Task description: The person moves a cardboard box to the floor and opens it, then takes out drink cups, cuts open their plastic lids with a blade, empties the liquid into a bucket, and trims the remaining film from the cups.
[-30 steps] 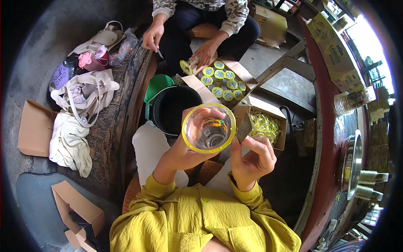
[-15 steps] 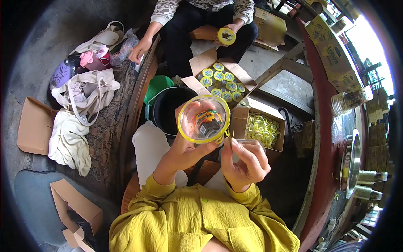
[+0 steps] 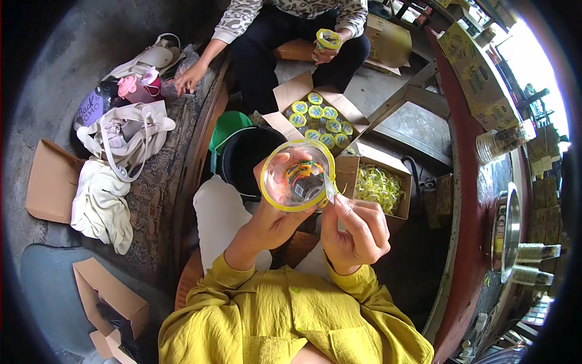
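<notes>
My left hand (image 3: 267,221) is wrapped round a clear plastic cup (image 3: 297,175) with a yellow rim, its open mouth tilted toward the camera. Coloured print shows through its wall. At the cup's right edge my right hand (image 3: 356,233) pinches a small thin blade (image 3: 330,185) between thumb and fingers, its tip against the rim. A short yellow strip hangs beside the fingertips. Beyond the cup, a cardboard box (image 3: 282,126) holds several yellow-rimmed cups. To its right, another box (image 3: 348,175) holds a heap of yellow-green trimmings (image 3: 379,188).
A black bucket (image 3: 247,159) and a green container (image 3: 232,130) stand behind my left hand. Opposite, a co-worker holds a yellow-rimmed cup (image 3: 328,40). Bags (image 3: 128,130) lie on the left bench. Stacked cups (image 3: 505,142) and a metal tray (image 3: 513,233) are at the right.
The blade has turned flatter and lies along the cup's right rim, with a yellow strip near my fingers. The co-worker has raised a cup away from the box and reached toward the bench.
</notes>
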A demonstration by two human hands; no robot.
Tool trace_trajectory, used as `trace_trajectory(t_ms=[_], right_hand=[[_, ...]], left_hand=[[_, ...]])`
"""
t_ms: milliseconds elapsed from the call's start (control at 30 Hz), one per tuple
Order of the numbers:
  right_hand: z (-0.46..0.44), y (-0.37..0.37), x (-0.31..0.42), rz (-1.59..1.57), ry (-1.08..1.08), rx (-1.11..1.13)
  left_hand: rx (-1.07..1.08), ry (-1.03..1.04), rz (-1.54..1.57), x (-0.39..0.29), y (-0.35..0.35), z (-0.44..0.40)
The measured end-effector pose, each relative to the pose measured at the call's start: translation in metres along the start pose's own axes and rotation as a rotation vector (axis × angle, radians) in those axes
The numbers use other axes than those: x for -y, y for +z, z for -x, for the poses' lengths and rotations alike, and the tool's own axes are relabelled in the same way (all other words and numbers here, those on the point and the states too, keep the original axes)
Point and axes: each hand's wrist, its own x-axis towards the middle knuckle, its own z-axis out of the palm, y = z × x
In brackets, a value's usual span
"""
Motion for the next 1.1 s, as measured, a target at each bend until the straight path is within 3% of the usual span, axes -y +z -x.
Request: trace_trajectory(t_ms=[333,533,633,700,833,1100], right_hand=[[-0.006,0.006,0.003,0.045,0.009,-0.009],[-0.008,0.010,0.003,0.047,0.016,-0.017],[-0.013,0.011,0.003,0.061,0.018,-0.013],[-0.017,0.010,-0.001,0.077,0.004,0.003],[-0.014,0.010,-0.004,-0.011,0.200,0.000],[-0.001,0.000,-0.006,-0.089,0.247,-0.061]], left_hand=[[-0.065,-0.103,0.065,-0.001,0.002,0.003],[-0.065,-0.090,-0.051,-0.004,0.000,0.002],[0.073,-0.053,-0.278,0.001,-0.007,0.005],[0.047,0.040,-0.301,-0.005,-0.004,0.003],[0.043,0.062,-0.094,-0.003,-0.002,0.002],[0.044,0.051,-0.045,-0.003,-0.003,0.000]])
